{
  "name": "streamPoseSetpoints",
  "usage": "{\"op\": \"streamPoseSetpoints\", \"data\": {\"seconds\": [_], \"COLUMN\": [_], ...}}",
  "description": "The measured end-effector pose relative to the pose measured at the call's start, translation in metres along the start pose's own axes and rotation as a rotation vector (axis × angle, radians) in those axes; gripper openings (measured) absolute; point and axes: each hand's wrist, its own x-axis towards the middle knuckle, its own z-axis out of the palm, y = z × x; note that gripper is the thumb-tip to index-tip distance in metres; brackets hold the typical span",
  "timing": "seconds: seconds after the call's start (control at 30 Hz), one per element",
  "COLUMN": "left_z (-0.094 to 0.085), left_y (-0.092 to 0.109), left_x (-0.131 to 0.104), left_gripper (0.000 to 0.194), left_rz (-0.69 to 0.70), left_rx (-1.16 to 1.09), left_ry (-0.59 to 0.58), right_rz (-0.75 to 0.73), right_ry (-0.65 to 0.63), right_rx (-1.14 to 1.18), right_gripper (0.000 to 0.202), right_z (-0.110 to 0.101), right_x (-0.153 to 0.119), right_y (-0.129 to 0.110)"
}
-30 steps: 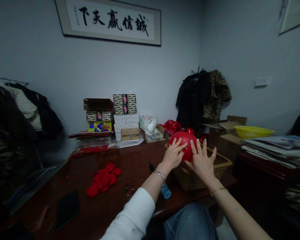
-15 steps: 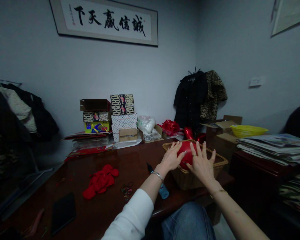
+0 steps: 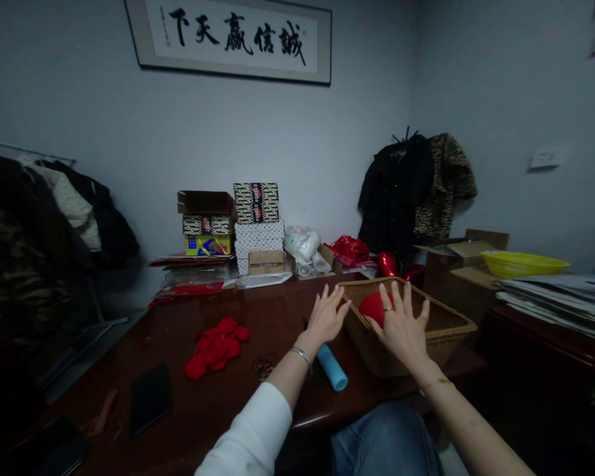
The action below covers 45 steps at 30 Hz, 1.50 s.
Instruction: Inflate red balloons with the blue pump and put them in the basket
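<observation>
And here the red balloon [image 3: 371, 308] is held low within the wicker basket [image 3: 377, 354], near its left end, and only its rounded top is shown over the rim. It is partly covered by the right hand [image 3: 405, 327], the nearer of the two: from that palm, with twelve o'clock taken as straight away from the body, it is found at about ten. From the left hand [image 3: 326, 318], placed just outside the rim, it is found at three. No long axis can be made out, as the lower part is hidden. Fingers are spread wide on both hands, and nothing is gripped in the left; whether the balloon is touched by the right cannot be told.

Farther out, a blue cylinder [image 3: 333, 367] is laid on the table [image 3: 272, 311] at six o'clock from the left hand, its length slanted from eleven to five. A crumpled red pile [image 3: 215, 347] is seen at about eight, and a yellow basin [image 3: 523, 264] is set at two from the basket.
</observation>
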Motion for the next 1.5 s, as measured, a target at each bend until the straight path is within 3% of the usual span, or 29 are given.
{"op": "streamPoseSetpoints", "data": {"seconds": [0.4, 0.8, 1.23, 1.5], "left_z": [-0.013, -0.022, -0.040, -0.054], "left_y": [-0.048, -0.105, -0.174, -0.210], "left_x": [-0.054, -0.116, -0.192, -0.223], "left_gripper": [0.057, 0.057, 0.059, 0.053], "left_rz": [-0.121, -0.288, -0.513, -0.592], "left_rx": [0.092, 0.159, 0.287, 0.494], "left_ry": [0.010, 0.028, 0.030, 0.048], "right_rz": [-0.134, -0.299, -0.377, -0.394], "right_ry": [-0.024, -0.060, -0.135, -0.194], "right_rx": [0.138, 0.289, 0.423, 0.486], "right_gripper": [0.075, 0.069, 0.070, 0.068], "right_z": [0.012, 0.038, 0.065, 0.083], "right_x": [-0.011, -0.044, -0.085, -0.110], "right_y": [-0.068, -0.141, -0.201, -0.229]}}
